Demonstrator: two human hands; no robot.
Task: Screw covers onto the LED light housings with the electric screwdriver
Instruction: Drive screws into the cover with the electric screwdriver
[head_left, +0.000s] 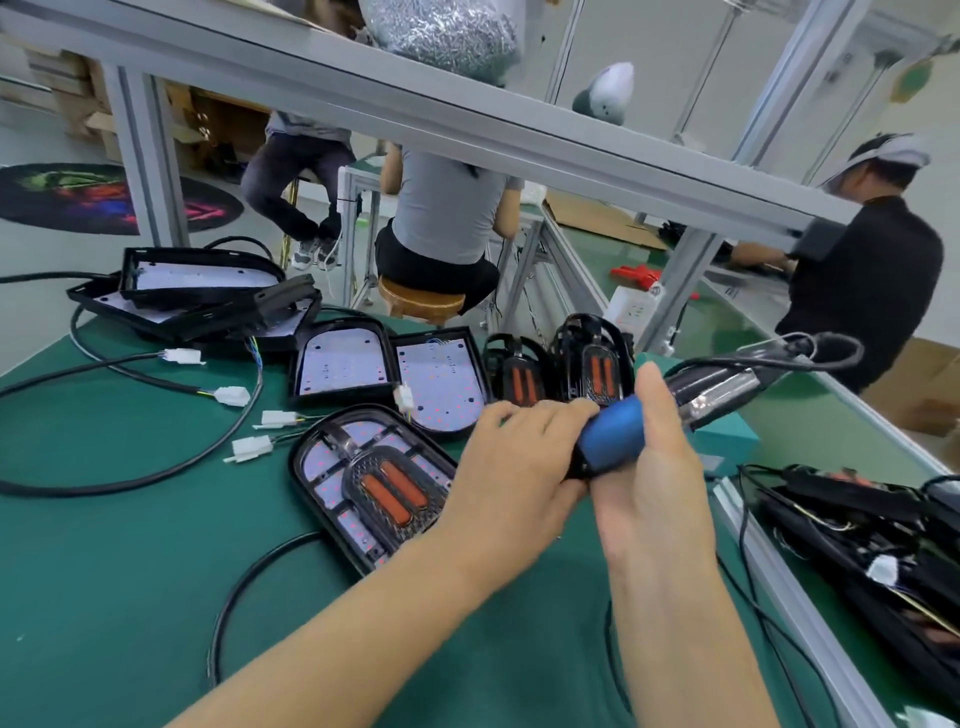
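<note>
An electric screwdriver (618, 434) with a blue grip and a black and clear body lies across the middle of the view, its cord trailing right. My right hand (654, 478) grips the blue part, thumb up over it. My left hand (511, 478) curls its fingers round the tool's lower front end, hiding the tip. Just left of my hands a black LED housing with its cover (371, 486) on it lies on the green mat. Behind it lie two open housings (343, 364) (441, 384) showing white LED boards. Loose covers (595, 371) with orange strips lean behind the screwdriver.
More open housings (197, 291) are stacked at the back left. Black cables with white connectors (231, 396) loop over the green bench (104, 571). A pile of black parts (857, 545) fills the right edge past an aluminium rail. Other people sit and stand behind the frame.
</note>
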